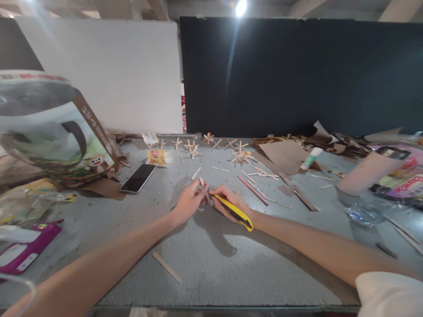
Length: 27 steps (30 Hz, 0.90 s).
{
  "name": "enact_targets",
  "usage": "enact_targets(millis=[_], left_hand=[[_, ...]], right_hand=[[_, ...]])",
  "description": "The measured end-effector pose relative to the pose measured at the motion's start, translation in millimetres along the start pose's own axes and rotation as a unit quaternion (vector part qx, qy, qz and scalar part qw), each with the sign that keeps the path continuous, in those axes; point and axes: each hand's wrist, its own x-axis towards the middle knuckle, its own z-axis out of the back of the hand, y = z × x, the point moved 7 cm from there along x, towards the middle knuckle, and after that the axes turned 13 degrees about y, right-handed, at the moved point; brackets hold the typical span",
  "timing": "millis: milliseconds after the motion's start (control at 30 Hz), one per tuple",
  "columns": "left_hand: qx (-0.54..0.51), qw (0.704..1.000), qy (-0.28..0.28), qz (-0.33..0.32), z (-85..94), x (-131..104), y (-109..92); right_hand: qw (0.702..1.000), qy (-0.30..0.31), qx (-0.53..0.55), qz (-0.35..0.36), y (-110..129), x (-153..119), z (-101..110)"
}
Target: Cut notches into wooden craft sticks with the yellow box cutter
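Observation:
My left hand (189, 200) is closed round a short wooden craft stick (202, 181), whose pale end pokes up past the fingertips. In my right hand (228, 203) lies a yellow utility knife (235, 210), its front end against the stick between the two hands. The fingers hide the blade and most of the stick. Both hands are held over the middle of the grey table (211, 277). A loose craft stick (167, 267) lies nearer the front edge, and another stick piece (196, 173) is just beyond my left hand.
Star-shaped stick pieces (191, 149) are spread along the back. A phone (139, 178) and a large bag (59, 136) are at left, with a purple device (29, 246) closer in. On the right are a red striped straw (253, 190), cardboard (282, 156), a glue stick (311, 158) and a pink bottle (372, 171).

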Motion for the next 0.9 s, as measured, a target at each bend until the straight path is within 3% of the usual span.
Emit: enact_targets(millis=[233, 667, 900], left_hand=[[0.001, 1.000, -0.004, -0.003, 0.2, 1.1, 1.5], [-0.016, 1.000, -0.016, -0.003, 1.4, 0.1, 0.1], [-0.021, 1.000, -0.006, -0.004, -2.3, -1.0, -3.1]], right_hand=[[0.999, -0.022, -0.030, 0.025, 12.2, 1.3, 4.3], [0.999, -0.010, 0.024, 0.021, -9.5, 1.9, -0.6], [0.999, -0.003, 0.011, 0.042, -9.3, 2.1, -1.2]])
